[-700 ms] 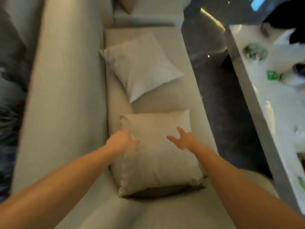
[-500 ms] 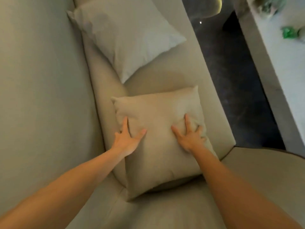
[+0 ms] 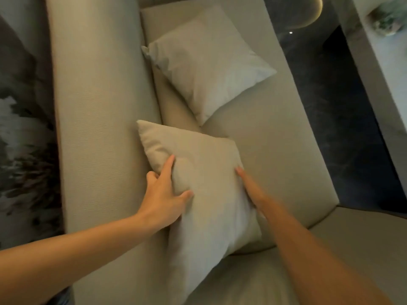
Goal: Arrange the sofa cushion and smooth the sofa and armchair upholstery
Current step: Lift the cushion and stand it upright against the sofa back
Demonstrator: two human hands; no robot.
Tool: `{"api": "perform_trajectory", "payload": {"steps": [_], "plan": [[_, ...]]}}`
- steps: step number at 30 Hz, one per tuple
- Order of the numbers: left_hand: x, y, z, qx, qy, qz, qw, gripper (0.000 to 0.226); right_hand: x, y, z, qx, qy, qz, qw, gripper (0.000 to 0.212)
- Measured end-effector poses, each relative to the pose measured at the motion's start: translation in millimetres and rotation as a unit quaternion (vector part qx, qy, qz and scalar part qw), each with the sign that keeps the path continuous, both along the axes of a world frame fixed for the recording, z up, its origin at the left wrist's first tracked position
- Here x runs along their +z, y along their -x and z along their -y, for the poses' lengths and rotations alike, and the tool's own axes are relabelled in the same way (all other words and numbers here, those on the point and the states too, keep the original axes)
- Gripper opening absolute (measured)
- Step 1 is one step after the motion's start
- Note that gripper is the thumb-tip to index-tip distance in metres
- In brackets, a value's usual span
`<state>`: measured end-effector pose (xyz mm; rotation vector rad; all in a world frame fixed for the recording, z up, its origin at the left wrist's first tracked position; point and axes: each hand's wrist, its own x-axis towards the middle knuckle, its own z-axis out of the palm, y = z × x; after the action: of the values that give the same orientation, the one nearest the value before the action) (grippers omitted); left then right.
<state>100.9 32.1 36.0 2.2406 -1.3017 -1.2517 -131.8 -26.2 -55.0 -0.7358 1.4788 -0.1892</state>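
Observation:
A beige cushion (image 3: 209, 194) stands tilted against the sofa backrest (image 3: 99, 106), its lower corner on the seat. My left hand (image 3: 164, 194) grips its left edge, thumb on the front face and fingers behind. My right hand (image 3: 251, 188) presses flat along its right edge. A second, paler cushion (image 3: 207, 62) lies further along the sofa seat (image 3: 275, 139), turned like a diamond and leaning on the backrest.
The sofa's armrest (image 3: 352, 238) curves in at the lower right. A dark glossy floor (image 3: 343, 106) runs beside the seat. A pale table edge (image 3: 378, 62) with a greenish object stands at the upper right. A dark patterned surface (image 3: 22, 128) lies behind the backrest.
My hands went from resting on the flat cushion to gripping its sides. The cushion has been lifted up and moved left against the backrest.

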Motion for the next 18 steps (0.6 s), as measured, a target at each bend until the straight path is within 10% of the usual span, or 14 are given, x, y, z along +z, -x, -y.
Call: {"api": "perform_trajectory", "payload": {"steps": [10, 15, 18], "plan": [[20.2, -21.2, 8.0, -0.195, -0.096, 0.167, 0.962, 0.095, -3.7, -46.5, -5.5, 0.073, -0.019, -0.048, 0.996, 0.066], [64.6, -23.6, 80.1, -0.313, -0.126, 0.319, 0.886, 0.051, 60.6, -19.8, 29.9, 0.113, -0.074, -0.031, 0.990, 0.055], [82.7, -18.4, 142.8, -0.291, -0.173, 0.282, 0.898, 0.046, 98.2, -6.5, 84.4, 0.105, -0.037, -0.026, 0.993, 0.047]]}}
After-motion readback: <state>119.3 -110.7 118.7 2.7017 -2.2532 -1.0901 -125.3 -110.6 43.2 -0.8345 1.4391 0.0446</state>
